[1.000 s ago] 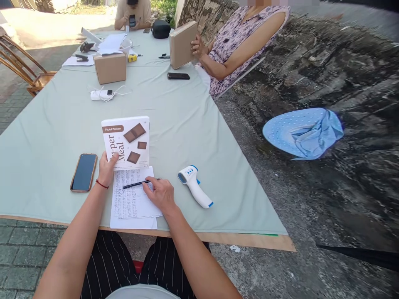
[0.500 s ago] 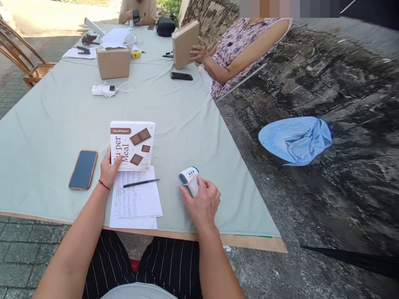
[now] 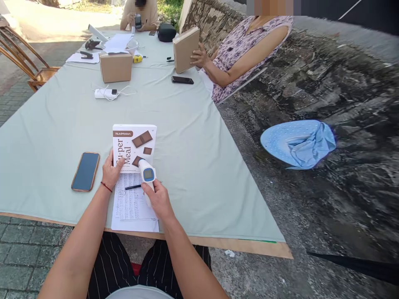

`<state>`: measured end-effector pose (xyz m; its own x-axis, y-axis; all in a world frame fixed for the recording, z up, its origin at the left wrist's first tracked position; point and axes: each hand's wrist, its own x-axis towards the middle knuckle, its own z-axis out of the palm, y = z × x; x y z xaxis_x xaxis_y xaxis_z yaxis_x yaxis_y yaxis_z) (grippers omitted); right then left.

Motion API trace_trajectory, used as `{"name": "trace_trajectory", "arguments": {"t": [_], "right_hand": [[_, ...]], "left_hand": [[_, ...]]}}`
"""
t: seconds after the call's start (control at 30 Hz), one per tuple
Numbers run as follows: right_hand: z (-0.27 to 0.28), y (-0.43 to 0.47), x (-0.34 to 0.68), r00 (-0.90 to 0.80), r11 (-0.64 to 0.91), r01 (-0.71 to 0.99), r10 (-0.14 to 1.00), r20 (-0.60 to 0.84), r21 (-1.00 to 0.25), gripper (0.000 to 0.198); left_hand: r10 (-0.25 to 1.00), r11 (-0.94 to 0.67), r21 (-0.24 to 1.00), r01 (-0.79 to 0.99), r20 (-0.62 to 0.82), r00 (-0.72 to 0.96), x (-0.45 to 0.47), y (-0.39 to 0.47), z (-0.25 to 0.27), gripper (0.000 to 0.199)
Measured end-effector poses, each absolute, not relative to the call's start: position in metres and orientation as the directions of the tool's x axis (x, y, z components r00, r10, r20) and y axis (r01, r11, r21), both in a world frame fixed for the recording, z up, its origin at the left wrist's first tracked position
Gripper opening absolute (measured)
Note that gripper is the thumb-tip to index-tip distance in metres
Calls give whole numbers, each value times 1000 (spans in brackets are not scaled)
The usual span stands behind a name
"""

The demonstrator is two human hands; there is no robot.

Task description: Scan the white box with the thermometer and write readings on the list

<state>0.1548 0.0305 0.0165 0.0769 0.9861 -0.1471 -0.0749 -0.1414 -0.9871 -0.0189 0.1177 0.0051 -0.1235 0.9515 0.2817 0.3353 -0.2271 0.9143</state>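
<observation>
My left hand grips the lower left edge of a white NutriMotion box printed with brown squares, its thumb on the front face. In my right hand is a white and blue infrared thermometer, its grey screen turned toward me. The thermometer's front end overlaps the lower part of the box; whether they touch I cannot tell. Below the box lie sheets of paper with rows of figures. A black pen rests on them, partly hidden behind the thermometer.
Left of my hand lies a smartphone. Farther back are a white device with a cable, a cardboard box and a black phone. A person at right holds another carton; a second person sits at the far end.
My right hand has brought the thermometer up and left from the bare cloth to the front of the box. My left hand keeps its grip on the box.
</observation>
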Motion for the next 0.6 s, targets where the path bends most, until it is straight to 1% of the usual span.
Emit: {"name": "trace_trajectory", "arguments": {"t": [0.1, 0.27, 0.6], "right_hand": [[16, 36, 147, 43, -181, -133, 981, -188, -974, 40], [14, 38, 146, 40, -234, -116, 970, -240, -965, 40], [16, 39, 138, 65, -213, -191, 971, -229, -958, 37]], "left_hand": [[951, -222, 906, 362, 283, -127, -19, 118, 4, 51], [948, -212, 908, 362, 281, -149, -18, 119, 3, 52], [954, -192, 914, 357, 260, -152, -18, 118, 7, 57]]}}
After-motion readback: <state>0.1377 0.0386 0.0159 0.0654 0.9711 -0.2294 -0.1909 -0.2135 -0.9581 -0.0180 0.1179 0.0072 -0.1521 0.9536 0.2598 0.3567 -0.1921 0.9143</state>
